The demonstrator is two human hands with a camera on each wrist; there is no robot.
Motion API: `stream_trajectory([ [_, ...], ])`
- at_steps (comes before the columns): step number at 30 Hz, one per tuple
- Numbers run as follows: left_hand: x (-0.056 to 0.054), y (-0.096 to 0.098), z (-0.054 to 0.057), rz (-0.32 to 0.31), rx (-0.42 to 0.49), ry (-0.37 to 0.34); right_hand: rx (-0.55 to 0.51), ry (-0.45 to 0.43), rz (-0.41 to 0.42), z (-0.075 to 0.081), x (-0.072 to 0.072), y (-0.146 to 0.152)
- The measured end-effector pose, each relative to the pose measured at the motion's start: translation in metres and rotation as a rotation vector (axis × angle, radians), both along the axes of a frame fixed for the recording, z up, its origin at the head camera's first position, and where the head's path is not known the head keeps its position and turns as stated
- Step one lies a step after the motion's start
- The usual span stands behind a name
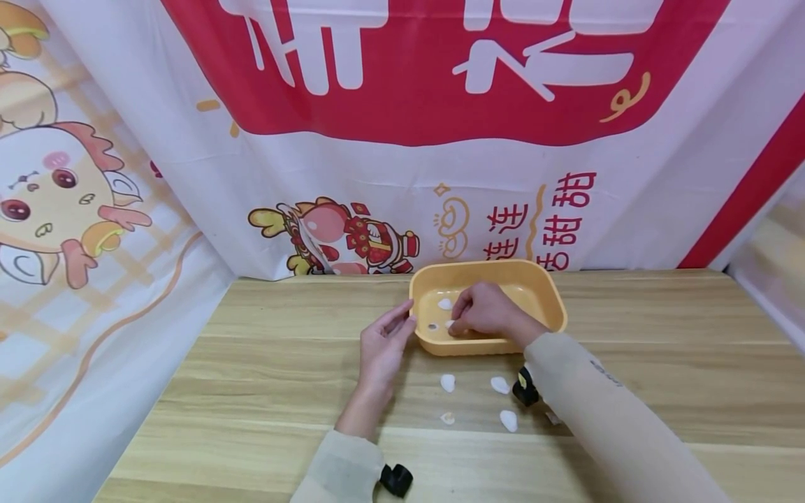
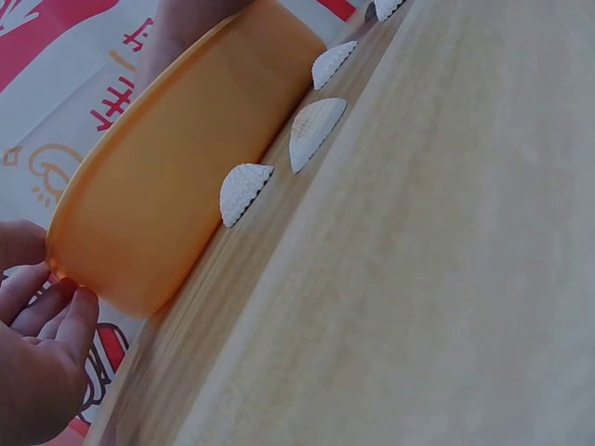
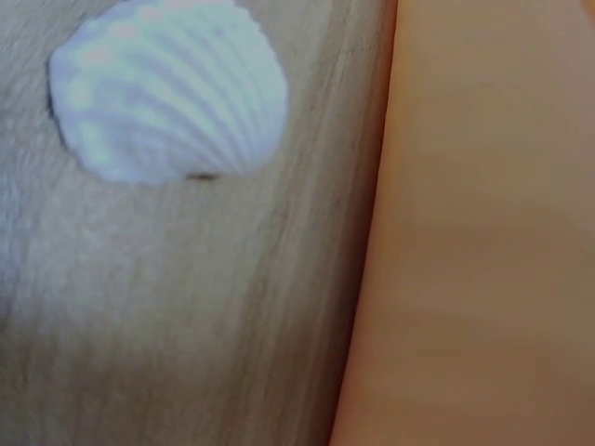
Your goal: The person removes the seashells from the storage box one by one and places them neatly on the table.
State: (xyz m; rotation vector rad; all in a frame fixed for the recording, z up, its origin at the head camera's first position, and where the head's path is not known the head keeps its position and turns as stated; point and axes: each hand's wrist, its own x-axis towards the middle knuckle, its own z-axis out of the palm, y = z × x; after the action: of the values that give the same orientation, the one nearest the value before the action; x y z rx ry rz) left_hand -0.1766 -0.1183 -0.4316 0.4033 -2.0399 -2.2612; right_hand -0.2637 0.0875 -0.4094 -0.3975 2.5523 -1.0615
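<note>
An orange plastic basin stands on the wooden table. My left hand holds its left end, thumb and curled fingertips against the rim, as the left wrist view also shows. Inside the basin, my right hand pinches a small white seashell at the basin floor, partly hidden by the fingertips. A white shell and a small greyish shell lie close by in the basin. In the right wrist view appear a ribbed white shell and the basin's outer wall, but no hand.
Several shells lie on the table in front of the basin, among them a white one, another and a yellowish one. A darker shell is partly under the right sleeve. A printed cloth hangs behind the table.
</note>
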Motion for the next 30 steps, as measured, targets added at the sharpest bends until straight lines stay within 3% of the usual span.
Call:
stream_trajectory([
  [24,0.0007,0.0006,-0.001,-0.001,-0.015,-0.003,-0.04,0.021,-0.05,0.0003,0.0028,0.0002],
  [30,0.0009,0.0002,-0.0011,0.002,-0.006,0.004,-0.102,0.012,-0.074,0.0055,0.0037,-0.0005],
])
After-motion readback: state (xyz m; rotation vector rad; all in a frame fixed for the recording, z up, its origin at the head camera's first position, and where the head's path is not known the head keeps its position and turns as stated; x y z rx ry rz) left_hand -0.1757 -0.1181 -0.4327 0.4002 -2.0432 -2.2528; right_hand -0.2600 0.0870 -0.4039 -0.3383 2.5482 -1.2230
